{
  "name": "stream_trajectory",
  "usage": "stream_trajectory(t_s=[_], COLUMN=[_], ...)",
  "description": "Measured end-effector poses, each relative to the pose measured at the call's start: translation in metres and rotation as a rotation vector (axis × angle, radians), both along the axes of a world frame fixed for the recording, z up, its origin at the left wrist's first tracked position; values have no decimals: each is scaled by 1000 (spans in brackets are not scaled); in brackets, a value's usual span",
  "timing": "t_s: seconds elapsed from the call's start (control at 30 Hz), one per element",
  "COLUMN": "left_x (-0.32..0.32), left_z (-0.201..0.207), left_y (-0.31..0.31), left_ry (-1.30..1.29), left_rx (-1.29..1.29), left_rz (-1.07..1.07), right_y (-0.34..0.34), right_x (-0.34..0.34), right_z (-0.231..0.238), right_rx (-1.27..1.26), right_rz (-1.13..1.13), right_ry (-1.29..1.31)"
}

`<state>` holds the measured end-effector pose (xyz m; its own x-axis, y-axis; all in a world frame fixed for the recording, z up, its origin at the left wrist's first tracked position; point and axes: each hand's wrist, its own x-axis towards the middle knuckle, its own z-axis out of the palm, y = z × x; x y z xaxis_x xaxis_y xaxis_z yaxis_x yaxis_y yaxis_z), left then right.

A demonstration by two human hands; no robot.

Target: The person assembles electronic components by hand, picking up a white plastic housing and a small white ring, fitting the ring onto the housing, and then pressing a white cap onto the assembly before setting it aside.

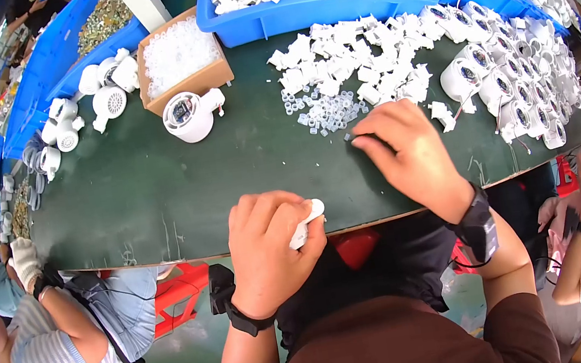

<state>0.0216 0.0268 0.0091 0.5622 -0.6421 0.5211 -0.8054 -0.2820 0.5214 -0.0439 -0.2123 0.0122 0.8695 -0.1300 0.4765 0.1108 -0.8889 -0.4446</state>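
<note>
My left hand (270,248) is closed around a white plastic part (305,226) near the table's front edge. The part's rounded end sticks out past the thumb and fingers, and the rest is hidden. Over the table to the right, my right hand (410,152) pinches a small clear plastic piece (348,137) at the tips of thumb and forefinger. Just beyond those fingertips lies a loose heap of similar small clear pieces (329,112). Behind that heap spreads a pile of white plastic parts (361,51).
White round housings (498,86) crowd the right side; one housing (189,118) stands alone beside a cardboard box (208,75) of clear parts. A blue bin (318,12) of white parts is at the back. People (79,326) sit at both sides.
</note>
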Motion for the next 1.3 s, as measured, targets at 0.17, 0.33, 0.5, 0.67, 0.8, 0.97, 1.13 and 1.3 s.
stream_trajectory(t_s=[0.17, 0.33, 0.5, 0.67, 0.8, 0.97, 1.13, 1.3], left_x=[-1, -1, 1, 3, 11, 16, 20, 18], left_z=[0, -2, 7, 3, 3, -7, -8, -10], left_y=[2, -1, 0, 20, 35, 32, 16, 21], left_ry=[22, 65, 42, 60, 19, -6, 15, 34], left_rx=[-4, -32, -23, -1, -3, 15, -5, -75], left_rz=[29, 20, -3, 58, 119, 116, 101, 106], right_y=[12, 8, 10, 0, -62, -126, -151, -154], right_x=[8, 4, -3, -30, -43, -42, -44, -49], right_z=[-19, -13, -16, -4, 4, -8, -5, -8], right_rx=[49, 37, 3, 4, -287, -501, -556, -502], right_rz=[21, 2, 41, -45, -428, -639, -550, -576], right_ry=[35, 72, -7, -31, -137, 11, -34, 152])
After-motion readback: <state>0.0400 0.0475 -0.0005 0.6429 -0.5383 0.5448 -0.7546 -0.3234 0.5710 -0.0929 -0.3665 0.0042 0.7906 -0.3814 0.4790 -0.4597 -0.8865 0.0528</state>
